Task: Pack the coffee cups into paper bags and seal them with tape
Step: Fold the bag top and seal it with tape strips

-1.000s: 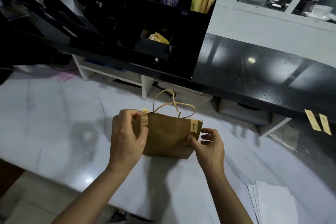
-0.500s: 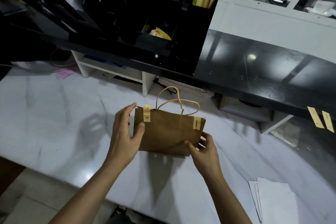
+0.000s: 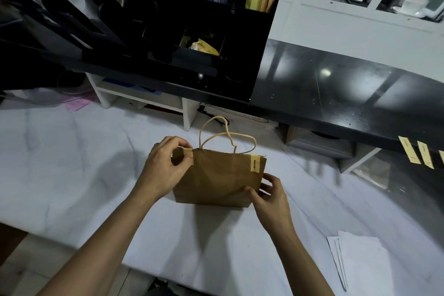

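On marble counter point(image 3: 72, 175), left hand point(image 3: 165, 168) pinching paper bag point(image 3: 216, 180) corner, right hand point(image 3: 269, 194) steadying base

Hidden and cropped parts

The paper bag point(image 3: 216, 180) conceals its contents; the left hand point(image 3: 163, 168) covers its left tape strip point(image 3: 188, 151); white sheets point(image 3: 358, 259) run off the worktop's near-right edge.

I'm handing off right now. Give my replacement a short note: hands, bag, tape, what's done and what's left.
Left hand: pinching the tape strip over the paper bag top left corner.
Right hand: grip on the bag's lower right corner, steadying it.
Bag stands upright on the white counter, handles up. Contents not visible.
Done: right tape strip stuck over the rim.
Left: press the left strip flat. Spare strips hang off the black ledge at right.
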`<state>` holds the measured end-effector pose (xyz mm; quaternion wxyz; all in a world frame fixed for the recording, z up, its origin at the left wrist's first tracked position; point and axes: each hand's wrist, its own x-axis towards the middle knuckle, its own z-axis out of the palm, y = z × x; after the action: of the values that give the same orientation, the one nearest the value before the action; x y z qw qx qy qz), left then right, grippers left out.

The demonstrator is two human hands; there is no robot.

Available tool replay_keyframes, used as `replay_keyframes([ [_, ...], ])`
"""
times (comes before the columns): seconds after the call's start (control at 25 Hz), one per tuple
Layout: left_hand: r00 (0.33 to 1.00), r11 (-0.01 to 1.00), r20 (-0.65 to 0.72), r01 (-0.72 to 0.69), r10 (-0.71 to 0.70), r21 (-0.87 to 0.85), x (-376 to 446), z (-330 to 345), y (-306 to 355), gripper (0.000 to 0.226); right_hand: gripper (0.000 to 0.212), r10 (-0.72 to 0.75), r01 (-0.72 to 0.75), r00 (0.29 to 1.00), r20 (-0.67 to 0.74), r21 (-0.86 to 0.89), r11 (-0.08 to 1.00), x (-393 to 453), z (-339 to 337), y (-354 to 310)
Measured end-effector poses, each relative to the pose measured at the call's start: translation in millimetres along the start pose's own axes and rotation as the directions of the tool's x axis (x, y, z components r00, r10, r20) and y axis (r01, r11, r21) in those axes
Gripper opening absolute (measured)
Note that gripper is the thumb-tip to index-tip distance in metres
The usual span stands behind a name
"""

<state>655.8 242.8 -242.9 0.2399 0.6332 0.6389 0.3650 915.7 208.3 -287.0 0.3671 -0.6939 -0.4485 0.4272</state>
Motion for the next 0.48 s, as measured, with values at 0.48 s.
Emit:
replay_keyframes([
  [0.48, 0.985, 0.952, 0.012, 0.169, -0.172, -0.253, -26.5, 6.1, -23.0, 0.065, 0.053, 0.019, -0.018, 0.999, 0.040, -0.013, 1.000, -1.6, 5.3, 3.9],
])
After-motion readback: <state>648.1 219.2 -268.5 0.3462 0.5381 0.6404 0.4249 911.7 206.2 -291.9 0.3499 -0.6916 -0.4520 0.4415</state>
